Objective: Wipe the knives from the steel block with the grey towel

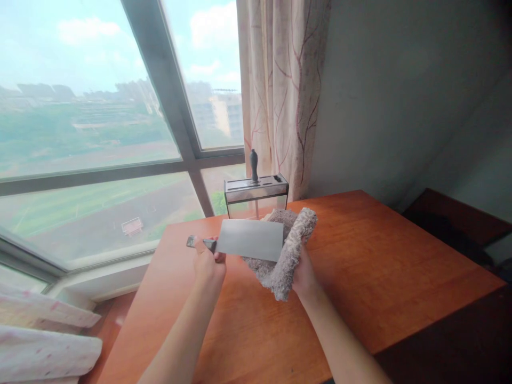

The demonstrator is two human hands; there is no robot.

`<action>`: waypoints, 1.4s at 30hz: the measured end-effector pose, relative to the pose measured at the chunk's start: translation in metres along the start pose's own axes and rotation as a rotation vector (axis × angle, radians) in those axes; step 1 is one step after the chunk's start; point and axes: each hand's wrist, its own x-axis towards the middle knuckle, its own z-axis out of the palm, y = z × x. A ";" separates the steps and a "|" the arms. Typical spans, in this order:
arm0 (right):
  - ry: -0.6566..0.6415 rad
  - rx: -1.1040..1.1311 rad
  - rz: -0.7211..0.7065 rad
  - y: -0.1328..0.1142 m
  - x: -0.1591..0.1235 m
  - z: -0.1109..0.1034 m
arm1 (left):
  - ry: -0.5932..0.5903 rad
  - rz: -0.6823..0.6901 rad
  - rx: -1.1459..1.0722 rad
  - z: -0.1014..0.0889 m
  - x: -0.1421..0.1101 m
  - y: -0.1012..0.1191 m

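Note:
My left hand [209,262] grips the dark handle of a cleaver [250,240], whose broad silvery blade lies level and points right. A fluffy grey cloth [290,256] is wrapped in my right hand [306,271]; part of it spreads beneath the blade and a fold stands along the blade's right end. The fingers of my right hand are mostly hidden behind the cloth. Both hands are held above the wooden table. Just beyond the blade stands a knife block [256,188] with clear sides and a metal top, one black knife handle [254,166] sticking up from it.
The reddish-brown table [360,256] stretches to the right and towards me. Behind it are a large window [88,122] on the left, a patterned curtain [288,96] and a grey wall [400,96]. More curtain fabric [48,352] hangs at the lower left.

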 end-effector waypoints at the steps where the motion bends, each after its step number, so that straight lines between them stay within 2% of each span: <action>1: -0.014 0.078 -0.001 0.001 -0.001 -0.003 | -0.016 0.016 -0.018 0.000 0.001 0.003; 3: -0.033 0.206 -0.003 0.002 -0.004 -0.008 | -0.027 0.054 -0.045 0.000 0.001 0.009; 8: -0.036 0.265 -0.038 0.002 -0.005 -0.008 | -0.059 0.139 -0.022 0.007 -0.010 0.012; 14: 0.087 0.324 -0.108 -0.004 0.005 -0.011 | -0.125 0.259 0.126 0.011 -0.029 0.000; 16: 0.155 0.379 -0.123 -0.008 0.010 -0.018 | -0.227 0.195 0.229 0.005 -0.030 0.000; 20: 0.233 0.489 -0.183 -0.017 0.016 -0.035 | -0.561 -0.086 0.487 -0.009 -0.026 0.002; 22: 0.272 0.522 -0.217 -0.020 0.016 -0.040 | -0.625 -0.174 0.481 -0.013 -0.024 -0.001; 25: 0.285 0.544 -0.230 -0.022 0.015 -0.041 | -0.581 -0.188 0.349 -0.013 -0.026 -0.008; 30: 0.203 0.548 -0.244 -0.021 0.012 -0.034 | -0.562 -0.181 0.199 -0.009 -0.031 -0.018; 36: 0.177 0.569 -0.195 -0.014 0.011 -0.026 | -0.603 -0.155 0.239 -0.007 -0.042 -0.024; 42: 0.151 0.511 -0.064 0.002 0.009 -0.017 | -0.654 -0.168 0.380 -0.011 -0.062 -0.055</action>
